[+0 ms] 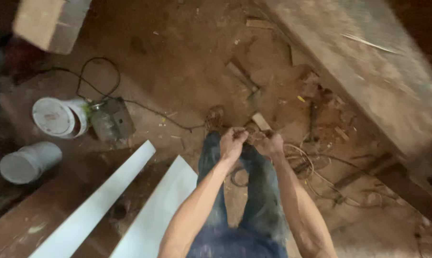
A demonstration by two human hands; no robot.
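I look down my own legs in dark jeans to a dirt floor. My left hand [232, 142] and my right hand [269, 143] are held close together in front of me, fingers curled around something small and brownish between them. The picture is too blurred to tell what that thing is. A loose coil of pale cord [306, 165] lies on the floor just right of my right hand.
Two white boards [108, 193] lie slanting at lower left. A white bucket [58, 117], a grey container [27, 162] and a dark power tool [113, 119] with a black cable stand left. A long dusty workbench [369, 71] runs along the right. Wood scraps litter the floor.
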